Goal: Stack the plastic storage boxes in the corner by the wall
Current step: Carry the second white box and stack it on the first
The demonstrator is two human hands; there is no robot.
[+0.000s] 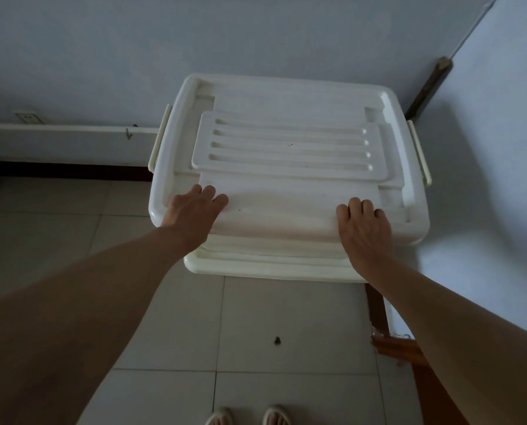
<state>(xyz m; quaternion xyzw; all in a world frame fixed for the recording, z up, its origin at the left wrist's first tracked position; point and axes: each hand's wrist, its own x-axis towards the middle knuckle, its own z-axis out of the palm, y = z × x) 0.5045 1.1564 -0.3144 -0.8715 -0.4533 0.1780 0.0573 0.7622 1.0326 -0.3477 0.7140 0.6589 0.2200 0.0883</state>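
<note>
A white plastic storage box with a ribbed lid stands in the corner by the wall, on top of another white box whose front rim sticks out below it. My left hand lies flat on the near left part of the lid, fingers spread. My right hand rests on the near right edge of the lid, fingers curled slightly over it. Neither hand holds anything. The lower box is mostly hidden under the upper one.
Pale walls meet in a corner behind and to the right of the boxes. A white pipe and dark baseboard run along the back wall at left. The floor is light tile. A wooden piece sits at right. My feet in sandals show below.
</note>
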